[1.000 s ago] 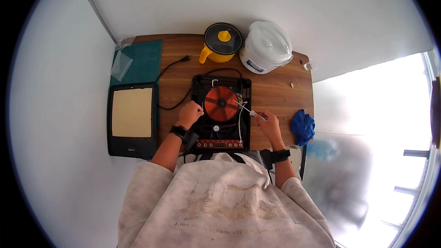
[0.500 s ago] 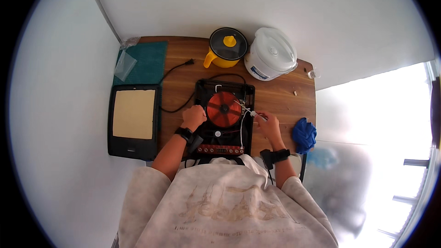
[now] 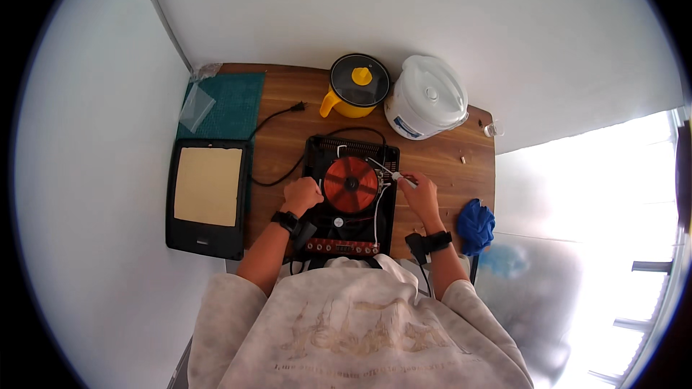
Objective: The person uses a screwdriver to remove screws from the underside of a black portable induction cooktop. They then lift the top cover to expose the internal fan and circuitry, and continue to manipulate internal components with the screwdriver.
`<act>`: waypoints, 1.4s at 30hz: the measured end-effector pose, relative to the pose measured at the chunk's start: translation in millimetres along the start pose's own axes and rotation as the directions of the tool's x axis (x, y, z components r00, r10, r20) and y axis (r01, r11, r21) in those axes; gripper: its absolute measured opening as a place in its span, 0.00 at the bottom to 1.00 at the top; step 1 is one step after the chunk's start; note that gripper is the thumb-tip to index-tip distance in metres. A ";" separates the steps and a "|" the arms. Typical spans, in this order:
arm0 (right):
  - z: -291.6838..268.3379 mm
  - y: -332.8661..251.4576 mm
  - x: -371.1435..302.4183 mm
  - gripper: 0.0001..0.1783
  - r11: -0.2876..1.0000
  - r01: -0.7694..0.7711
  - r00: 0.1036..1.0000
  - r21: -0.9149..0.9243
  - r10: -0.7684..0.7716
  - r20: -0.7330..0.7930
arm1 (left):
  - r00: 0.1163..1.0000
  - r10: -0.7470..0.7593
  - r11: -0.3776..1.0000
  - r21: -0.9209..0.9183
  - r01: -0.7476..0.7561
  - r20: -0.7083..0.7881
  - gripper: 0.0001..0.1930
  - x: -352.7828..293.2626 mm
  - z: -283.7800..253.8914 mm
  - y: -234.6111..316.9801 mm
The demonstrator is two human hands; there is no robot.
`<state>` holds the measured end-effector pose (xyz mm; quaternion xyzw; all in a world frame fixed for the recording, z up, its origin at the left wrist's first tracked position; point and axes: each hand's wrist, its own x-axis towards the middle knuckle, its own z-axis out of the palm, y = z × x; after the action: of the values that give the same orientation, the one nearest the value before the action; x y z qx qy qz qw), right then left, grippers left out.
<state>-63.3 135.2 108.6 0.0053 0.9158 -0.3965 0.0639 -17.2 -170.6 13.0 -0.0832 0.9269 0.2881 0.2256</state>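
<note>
Before me lies an opened induction cooker base [image 3: 310,166], a black housing with a round copper coil [image 3: 351,196] in its middle. A strip of red board [image 3: 324,246] runs along its near end. My left hand [image 3: 301,196] is closed at the housing's left edge, beside the coil; what its fingers hold is hidden. In my right hand [image 3: 419,194] is a thin screwdriver [image 3: 396,176], its pale handle between the fingers. Its shaft slants left over the housing, just beyond the coil's far right edge. A white wire [image 3: 375,217] runs down the housing's right side.
On the left lies the black cooker top [image 3: 205,240] with its beige panel, partly on a green mat [image 3: 234,104]. A yellow pot [image 3: 353,109] and white lidded bucket [image 3: 427,104] stand behind. A power cord [image 3: 277,181] curls between; a blue cloth [image 3: 476,227] sits at right.
My view has tilted slightly, so the table sits lower in it. Relative to the coil, my right hand and the screwdriver have shifted a little farther away. My left hand keeps its place.
</note>
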 end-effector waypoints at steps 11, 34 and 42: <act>4.6 12.7 8.4 0.14 0.988 0.130 0.990 -0.087 -0.133 -0.037 | 0.998 -0.040 0.999 -0.014 0.041 0.040 0.07 -0.3 -6.3 3.7; 6.0 -6.2 5.7 0.15 0.970 0.184 0.982 -0.158 -0.187 -0.002 | 0.999 -0.033 0.999 -0.038 0.034 0.027 0.09 -3.9 -4.6 0.7; 7.5 -19.9 17.9 0.14 0.917 0.333 0.943 -0.218 -0.320 0.095 | 0.998 -0.034 0.999 -0.036 0.035 0.046 0.09 -3.5 -7.8 3.0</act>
<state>-81.4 115.4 115.8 -0.1666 0.9415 -0.2922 0.0235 -17.9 -172.4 21.8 -0.0968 0.9146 0.3028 0.2499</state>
